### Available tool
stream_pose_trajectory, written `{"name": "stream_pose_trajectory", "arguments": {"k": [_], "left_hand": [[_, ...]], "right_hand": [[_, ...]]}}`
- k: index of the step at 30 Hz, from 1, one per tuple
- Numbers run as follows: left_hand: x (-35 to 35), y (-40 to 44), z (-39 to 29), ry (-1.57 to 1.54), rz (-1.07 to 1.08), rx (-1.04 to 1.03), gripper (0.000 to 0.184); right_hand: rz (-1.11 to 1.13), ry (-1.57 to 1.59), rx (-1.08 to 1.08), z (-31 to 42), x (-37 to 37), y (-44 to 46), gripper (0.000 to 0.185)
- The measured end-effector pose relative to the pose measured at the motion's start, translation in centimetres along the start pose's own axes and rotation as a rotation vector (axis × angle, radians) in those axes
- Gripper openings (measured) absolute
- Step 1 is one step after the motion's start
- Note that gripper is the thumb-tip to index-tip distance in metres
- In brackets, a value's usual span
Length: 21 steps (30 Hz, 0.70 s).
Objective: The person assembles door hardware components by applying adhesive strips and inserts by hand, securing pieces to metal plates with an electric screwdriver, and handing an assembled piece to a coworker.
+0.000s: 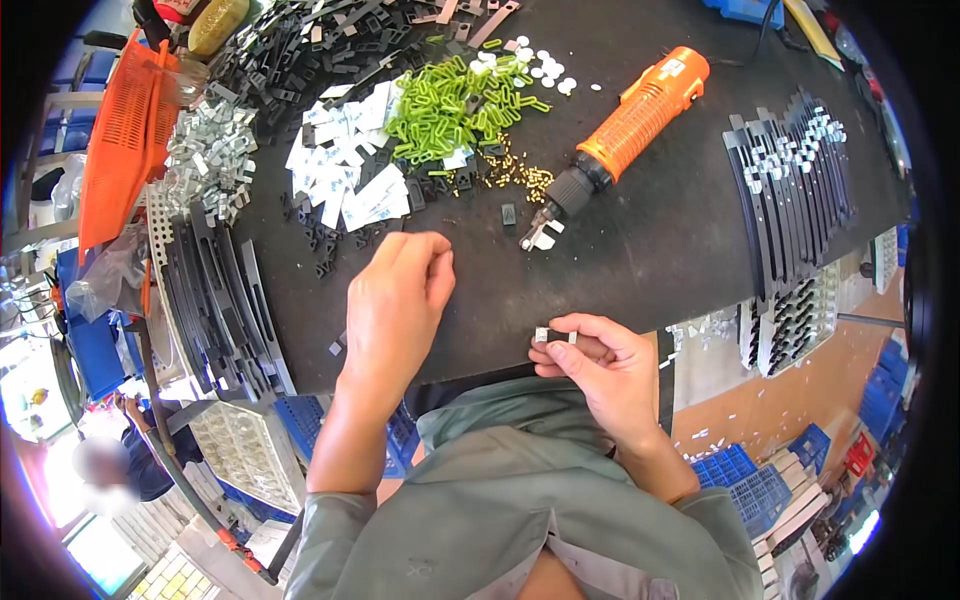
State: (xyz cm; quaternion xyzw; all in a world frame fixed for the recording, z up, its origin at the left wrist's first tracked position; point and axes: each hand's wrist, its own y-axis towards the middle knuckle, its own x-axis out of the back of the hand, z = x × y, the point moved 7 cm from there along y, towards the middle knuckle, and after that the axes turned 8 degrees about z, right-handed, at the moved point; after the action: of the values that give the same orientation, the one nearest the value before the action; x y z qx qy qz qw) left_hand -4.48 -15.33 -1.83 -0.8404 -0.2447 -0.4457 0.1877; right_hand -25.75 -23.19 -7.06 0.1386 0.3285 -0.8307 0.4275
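Observation:
My right hand (608,372) is at the table's front edge, its thumb and fingers closed on a small silvery metal block (541,336). A second pale metal end shows by the fingertips; I cannot tell whether it belongs to the same piece. My left hand (398,285) hangs over the table with the fingers curled together, and whatever they may pinch is hidden. Just beyond it lie small black clips (325,245) and white adhesive sheets (375,200). Tiny brass pieces (515,172) and one small dark block (508,214) sit farther off.
An orange electric screwdriver (640,115) lies on the dark table, a white part at its tip. Green loops (440,110), metal blocks (212,150) and black pieces (310,50) form heaps. Long black strips stand at left (215,300) and right (785,190). Behind the left side is a person (150,455).

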Motion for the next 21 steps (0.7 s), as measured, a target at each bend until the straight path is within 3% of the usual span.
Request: {"name": "stream_pose_trajectory", "arguments": {"k": [4, 6, 10, 12, 17, 21], "left_hand": [[0.9, -1.7, 0.1, -0.174, 0.0, -0.008, 0.012], [0.9, -2.3, 1.0, -0.25, 0.011, 0.124, 0.011], [0.0, -1.8, 0.6, -0.228, 0.028, 0.133, 0.01], [-0.4, -1.2, 0.4, -0.26, 0.014, 0.11, 0.011], [-0.7, -0.2, -1.1, 0.049, 0.037, -0.068, 0.009], [-1.6, -1.4, -3.9, -0.233, 0.217, -0.222, 0.014]], "right_hand": [[-0.021, 0.007, -0.015, -0.1, 0.1, 0.2, 0.024], [-0.025, 0.015, -0.018, -0.2, 0.1, 0.2, 0.025], [-0.021, 0.002, -0.023, 0.1, 0.0, 0.3, 0.026], [-0.034, 0.005, -0.024, 0.1, 0.0, 0.2, 0.026], [-0.046, 0.031, -0.045, 0.0, 0.0, 0.3, 0.026], [-0.035, 0.048, -0.026, -0.2, 0.2, 0.5, 0.027]]}}
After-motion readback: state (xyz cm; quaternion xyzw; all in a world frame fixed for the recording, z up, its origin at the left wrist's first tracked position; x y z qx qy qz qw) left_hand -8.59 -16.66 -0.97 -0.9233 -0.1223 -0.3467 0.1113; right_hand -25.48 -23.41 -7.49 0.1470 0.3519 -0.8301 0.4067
